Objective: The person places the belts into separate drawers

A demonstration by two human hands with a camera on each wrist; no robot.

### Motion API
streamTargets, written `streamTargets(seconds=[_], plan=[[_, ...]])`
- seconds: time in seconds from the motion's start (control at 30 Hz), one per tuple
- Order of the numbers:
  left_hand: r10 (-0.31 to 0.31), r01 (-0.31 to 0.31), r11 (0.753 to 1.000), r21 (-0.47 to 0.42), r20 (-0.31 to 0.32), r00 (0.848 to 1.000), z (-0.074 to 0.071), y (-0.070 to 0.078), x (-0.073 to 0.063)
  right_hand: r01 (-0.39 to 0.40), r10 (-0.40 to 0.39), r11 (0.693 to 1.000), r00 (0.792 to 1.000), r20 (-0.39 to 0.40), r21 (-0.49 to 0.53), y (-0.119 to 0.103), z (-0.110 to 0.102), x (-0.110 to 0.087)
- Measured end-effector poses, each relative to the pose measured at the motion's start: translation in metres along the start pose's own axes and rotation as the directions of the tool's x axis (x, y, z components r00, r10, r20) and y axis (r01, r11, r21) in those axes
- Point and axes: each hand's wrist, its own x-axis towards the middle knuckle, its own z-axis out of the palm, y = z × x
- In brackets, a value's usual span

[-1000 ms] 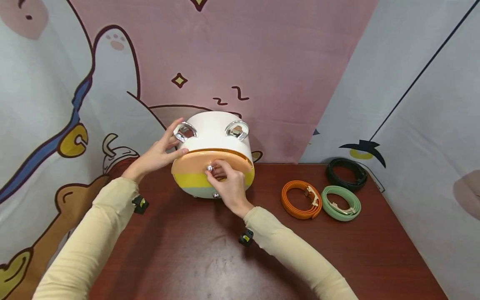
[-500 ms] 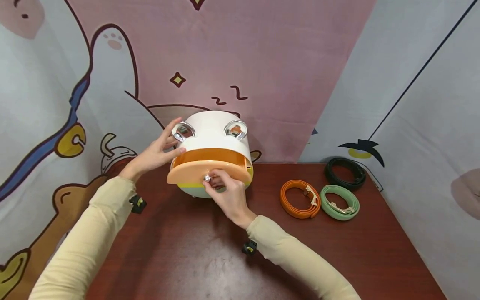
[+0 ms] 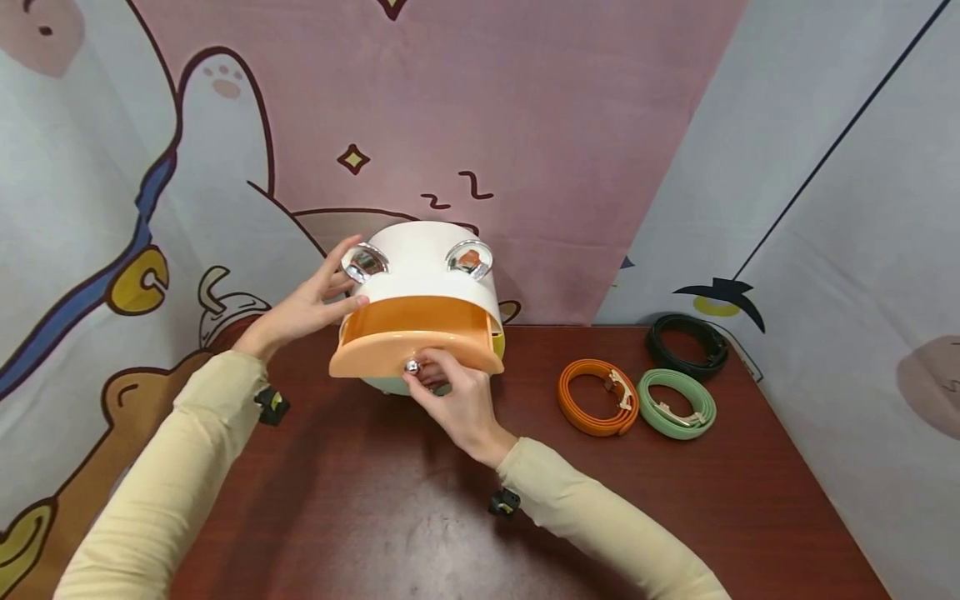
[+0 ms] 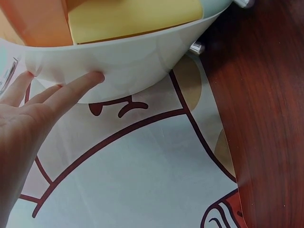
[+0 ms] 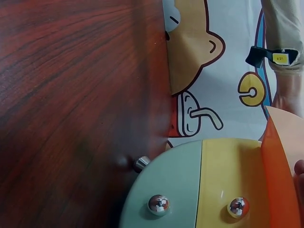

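A small rounded white cabinet (image 3: 427, 262) with two shiny eye-like rings stands at the back of the table. Its top orange drawer (image 3: 367, 355) is pulled out, showing a hollow orange inside. My right hand (image 3: 463, 402) pinches the silver knob (image 3: 412, 367) on that drawer's front. Against the cabinet's left side, my left hand (image 3: 303, 308) rests with fingers extended; in the left wrist view its fingertips (image 4: 97, 77) touch the white wall. Below the orange drawer, the yellow drawer (image 5: 218, 185) and green drawer (image 5: 178, 183) are closed, each with a silver knob.
On the dark red wooden table (image 3: 420, 517), three coiled belts lie to the right: orange (image 3: 568, 400), green (image 3: 675, 430) and black (image 3: 660, 354). A cartoon-printed cloth (image 3: 540, 167) hangs close behind the cabinet and along the sides.
The orange drawer has slid out toward me from nearly closed, with my right hand drawing its knob forward and down in view. My left hand stays on the cabinet's side.
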Motion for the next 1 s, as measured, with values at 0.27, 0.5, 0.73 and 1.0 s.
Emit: streamTargets(seconds=[0.27, 0.5, 0.73, 1.0], plan=[[-0.024, 0.023, 0.999, -0.045, -0.009, 1.0, 0.002, 0.0, 0.0, 0.025, -0.026, 0.999, 0.999, 0.027, 0.04, -0.004, -0.004, -0.005], [-0.021, 0.021, 0.999, -0.032, 0.005, 1.0, 0.002, 0.002, -0.001, 0.038, -0.04, 0.998, 0.998, 0.04, 0.051, -0.005, -0.007, -0.01], [-0.019, 0.02, 0.999, -0.027, 0.016, 1.0, 0.001, 0.003, -0.002, 0.047, -0.05, 0.997, 0.998, 0.048, 0.054, -0.007, -0.01, -0.014], [-0.036, 0.036, 0.998, -0.044, 0.0, 0.999, 0.003, 0.002, -0.001, 0.081, -0.085, 0.995, 0.994, 0.071, 0.051, -0.012, -0.011, -0.018]])
